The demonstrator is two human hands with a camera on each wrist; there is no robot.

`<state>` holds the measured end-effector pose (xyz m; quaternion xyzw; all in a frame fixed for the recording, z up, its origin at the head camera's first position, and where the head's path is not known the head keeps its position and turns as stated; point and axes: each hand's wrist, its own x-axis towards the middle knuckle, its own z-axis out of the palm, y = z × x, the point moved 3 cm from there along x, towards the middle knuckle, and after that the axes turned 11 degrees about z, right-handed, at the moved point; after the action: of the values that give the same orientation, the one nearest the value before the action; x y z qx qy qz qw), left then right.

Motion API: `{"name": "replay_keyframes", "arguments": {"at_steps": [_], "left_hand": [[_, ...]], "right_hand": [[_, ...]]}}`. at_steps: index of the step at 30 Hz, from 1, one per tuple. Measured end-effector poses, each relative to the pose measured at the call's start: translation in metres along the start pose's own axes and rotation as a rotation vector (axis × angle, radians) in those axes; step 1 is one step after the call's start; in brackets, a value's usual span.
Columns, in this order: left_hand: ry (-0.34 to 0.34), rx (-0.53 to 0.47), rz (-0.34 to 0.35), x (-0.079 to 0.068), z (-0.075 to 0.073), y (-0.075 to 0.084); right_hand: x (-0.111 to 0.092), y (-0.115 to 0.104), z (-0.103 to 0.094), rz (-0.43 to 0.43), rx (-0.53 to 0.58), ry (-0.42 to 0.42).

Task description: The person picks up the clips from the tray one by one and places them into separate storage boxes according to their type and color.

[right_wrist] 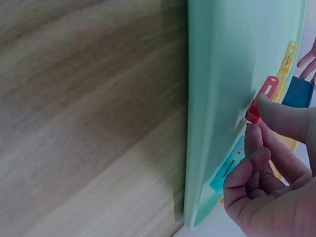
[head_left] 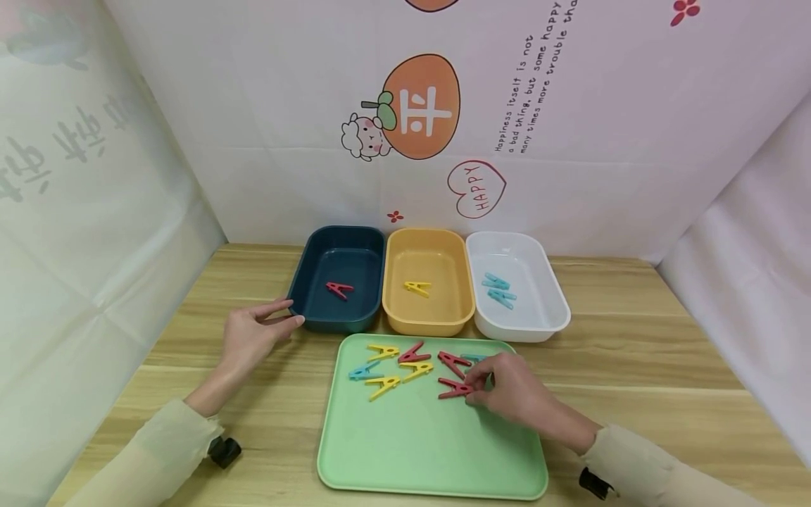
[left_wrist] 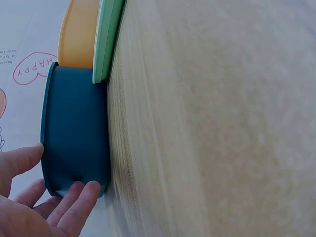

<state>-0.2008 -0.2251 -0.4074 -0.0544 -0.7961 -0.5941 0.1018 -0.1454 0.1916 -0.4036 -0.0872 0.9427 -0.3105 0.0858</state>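
One red clip [head_left: 453, 388] pinched by right hand [head_left: 514, 391] | left hand [head_left: 252, 336] straight-fingered, touching blue bin [head_left: 338, 327] | heart [head_left: 476, 189]: "HAPPY"

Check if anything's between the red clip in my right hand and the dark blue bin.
Yes, low things: the direct line from your right hand passes roughly over a yellow clip and another red clip on the green tray, then the near wall of the dark blue bin. Your left hand is off that line.
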Motion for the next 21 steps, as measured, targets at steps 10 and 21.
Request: {"name": "replay_keyframes", "arguments": {"at_steps": [10, 21], "left_hand": [[-0.002, 0.007, 0.009, 0.001, 0.001, -0.003], [-0.003, 0.01, 0.004, 0.002, 0.001, -0.004]], "right_hand": [[-0.003, 0.006, -0.001, 0.028, -0.007, -0.012], [-0.013, 0.015, -0.007, 0.041, -0.001, -0.032]]}}
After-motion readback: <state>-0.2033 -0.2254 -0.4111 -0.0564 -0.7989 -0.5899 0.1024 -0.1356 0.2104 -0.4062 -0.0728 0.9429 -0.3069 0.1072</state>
